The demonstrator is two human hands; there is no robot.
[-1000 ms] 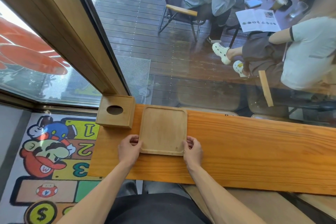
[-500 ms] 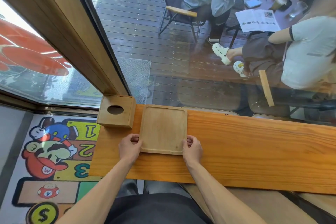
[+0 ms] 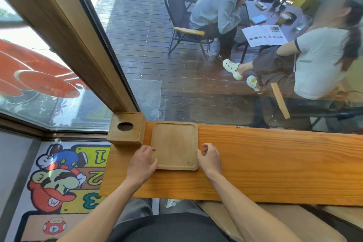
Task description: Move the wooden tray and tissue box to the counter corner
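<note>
The square wooden tray (image 3: pixel 174 144) lies flat on the orange wooden counter (image 3: pixel 275 163), near its left end and against the window. The wooden tissue box (image 3: pixel 126 128), with a round hole in its top, stands in the counter's far left corner, a narrow gap left of the tray. My left hand (image 3: pixel 141 165) is at the tray's left side, thumb over the near-left rim. My right hand (image 3: pixel 210 158) sits just beside the tray's right edge with loosely curled, spread fingers and nothing in it.
A glass window and a slanted wooden frame (image 3: pixel 78 45) stand right behind the counter. Beyond the glass, two people sit at a table (image 3: pixel 275 25) on a dark deck. A cartoon floor mat (image 3: pixel 59 182) lies below the counter's left end.
Both hands have slid from the tray's near corners up along its sides. The right hand's fingers have come off the tray. The tray and the tissue box have stayed in place.
</note>
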